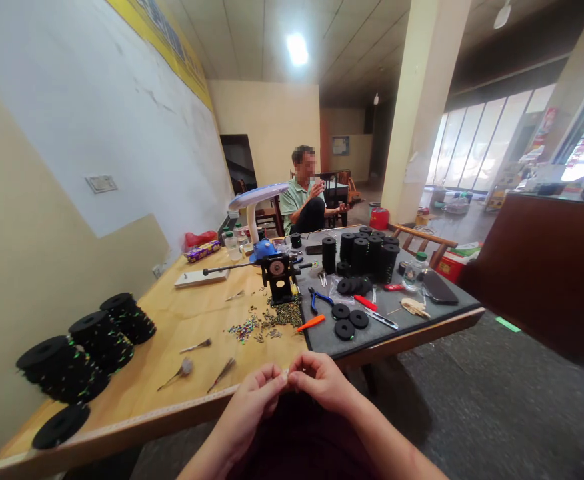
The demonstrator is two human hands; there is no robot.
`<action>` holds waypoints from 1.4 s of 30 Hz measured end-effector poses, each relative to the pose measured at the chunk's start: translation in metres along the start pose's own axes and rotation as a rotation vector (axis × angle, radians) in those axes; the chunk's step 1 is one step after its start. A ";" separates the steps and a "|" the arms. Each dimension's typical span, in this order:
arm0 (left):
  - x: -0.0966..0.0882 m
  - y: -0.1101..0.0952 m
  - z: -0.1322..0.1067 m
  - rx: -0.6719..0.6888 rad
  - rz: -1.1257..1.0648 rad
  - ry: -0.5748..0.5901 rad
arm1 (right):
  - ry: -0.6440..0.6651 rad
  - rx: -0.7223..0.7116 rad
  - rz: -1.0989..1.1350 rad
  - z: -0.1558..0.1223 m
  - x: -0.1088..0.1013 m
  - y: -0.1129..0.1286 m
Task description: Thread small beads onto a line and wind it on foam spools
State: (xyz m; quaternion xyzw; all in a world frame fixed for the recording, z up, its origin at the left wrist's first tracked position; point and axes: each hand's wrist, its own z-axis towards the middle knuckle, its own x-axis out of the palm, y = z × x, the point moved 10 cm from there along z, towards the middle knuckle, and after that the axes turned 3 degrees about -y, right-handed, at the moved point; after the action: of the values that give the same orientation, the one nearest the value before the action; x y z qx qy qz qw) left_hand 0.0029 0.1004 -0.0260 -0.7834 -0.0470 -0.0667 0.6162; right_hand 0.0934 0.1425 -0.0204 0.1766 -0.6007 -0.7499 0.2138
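Note:
My left hand [255,393] and my right hand [322,379] meet just below the wooden table's [172,393] front edge, over my lap. Both are closed in a pinch, fingertips touching each other around something too small to make out. On the table beyond them lie thin wire pieces [221,373], a scatter of small beads and metal parts [267,320], and a black hand-crank winder [278,275].
Stacks of black spools stand at the left [87,343] and on the grey mat [367,253]. Pliers [319,298], red-handled tools [365,303], a desk lamp [258,200], a bottle [413,270] lie about. A seated person [303,197] is beyond. A dark counter [547,267] stands right.

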 end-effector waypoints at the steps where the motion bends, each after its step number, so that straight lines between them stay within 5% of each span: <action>1: -0.001 -0.001 0.000 0.012 0.030 -0.011 | 0.002 -0.008 -0.026 0.000 0.000 0.000; 20: -0.003 0.006 0.000 -0.018 -0.256 0.059 | 0.007 -0.027 -0.107 -0.007 0.002 0.006; 29: -0.003 0.015 -0.004 -0.040 -0.139 0.076 | -0.023 -0.019 -0.159 -0.006 0.004 -0.009; 32: -0.006 0.028 -0.006 -0.033 -0.012 0.079 | -0.148 -0.090 -0.424 -0.008 -0.020 -0.001; 37: -0.024 0.046 -0.006 0.066 0.324 0.045 | -0.579 -0.059 -0.986 -0.019 -0.103 0.025; 42: -0.051 0.073 -0.007 0.087 0.599 0.001 | -0.623 0.094 -1.155 -0.014 -0.142 0.016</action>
State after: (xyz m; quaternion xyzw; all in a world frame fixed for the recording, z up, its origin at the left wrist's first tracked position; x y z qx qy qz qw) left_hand -0.0365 0.0764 -0.1030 -0.7353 0.1836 0.1199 0.6413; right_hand 0.2227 0.2039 -0.0069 0.2545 -0.4754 -0.7329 -0.4147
